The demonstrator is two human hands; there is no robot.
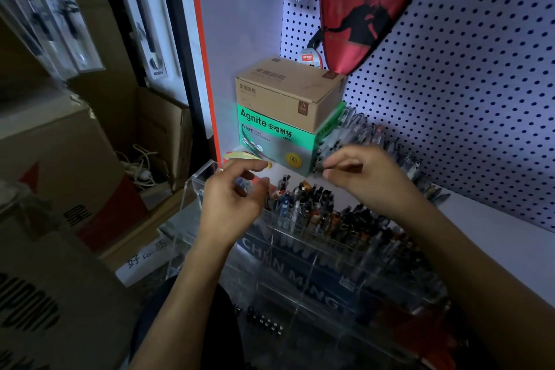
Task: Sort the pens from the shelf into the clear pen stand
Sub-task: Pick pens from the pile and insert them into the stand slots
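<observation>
**Pens going into the clear stand: keep the grip small and the drop straight**

Pens [375,141] lie in a loose row on the white shelf [495,237], along the foot of the pegboard [480,99], from about 12 o'clock to 3 o'clock of your right hand [360,174]; many more pens already stand upright in the clear pen stand [300,249], which is at 6 o'clock of both hands, at the front edge of the shelf.

Your right hand is at the near end of the row, just beside the green box [270,135]; its thumb and forefinger are closed together on something dark and thin, most likely one pen, but the blur does not let me be sure. Your left hand [231,201] hovers over the left end of the stand; its fingers are half curled and a small bluish thing shows between them; I cannot tell if it is truly held.

Advice for this step, as I judge it: take one pen only, near its middle, so that the neighbours do not roll; turn it upright before you lower it; aim for a compartment at 9 o'clock of the full ones, where there seems to be room; let the left hand steady the stand wall; the brown carton [288,90] on the green box stands close, so lift your elbow little.
</observation>
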